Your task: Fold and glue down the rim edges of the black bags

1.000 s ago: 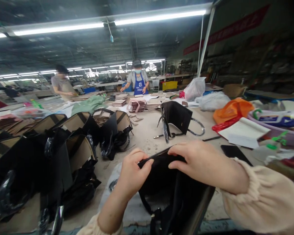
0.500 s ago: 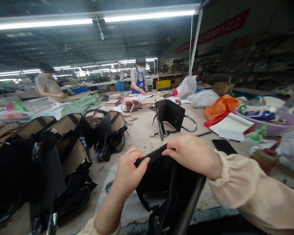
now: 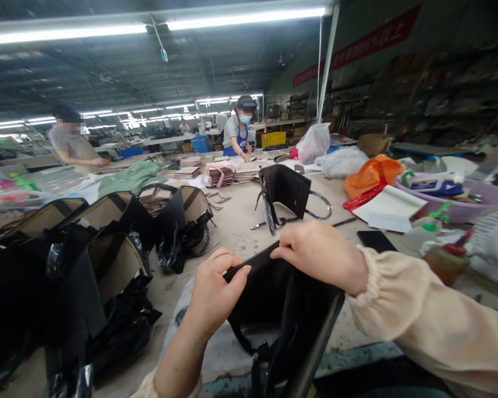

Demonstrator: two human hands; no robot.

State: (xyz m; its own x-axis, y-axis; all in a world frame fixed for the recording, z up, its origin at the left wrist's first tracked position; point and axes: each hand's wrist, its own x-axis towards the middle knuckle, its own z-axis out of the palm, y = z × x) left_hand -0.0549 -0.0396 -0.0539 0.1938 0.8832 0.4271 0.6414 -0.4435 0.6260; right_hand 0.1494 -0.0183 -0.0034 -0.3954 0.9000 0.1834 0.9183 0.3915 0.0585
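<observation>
A black bag (image 3: 269, 298) stands at the table's near edge, its top rim pinched between both hands. My left hand (image 3: 213, 293) grips the left end of that rim, thumb inside and fingers over the outer side. My right hand (image 3: 315, 254) holds the rim farther right, fingers curled over it and partly hidden. A dark strap hangs inside the bag's opening. Just beyond my hands stands another black bag (image 3: 288, 193) with wrapped handles. To the left, several unfinished black bags (image 3: 116, 271) with tan inner sides stand close together.
Stacked brown pieces (image 3: 221, 176) lie farther back, where a masked co-worker (image 3: 237, 132) works. On the right are a phone (image 3: 375, 241), a notebook (image 3: 390, 204), a purple basin (image 3: 473, 209), an orange bag (image 3: 369, 176), bottles (image 3: 446, 260) and a white fan (image 3: 496, 243).
My hands keep their grip on the bag's rim. The whole view has shifted slightly, and the co-worker at the back leans a little more to the right.
</observation>
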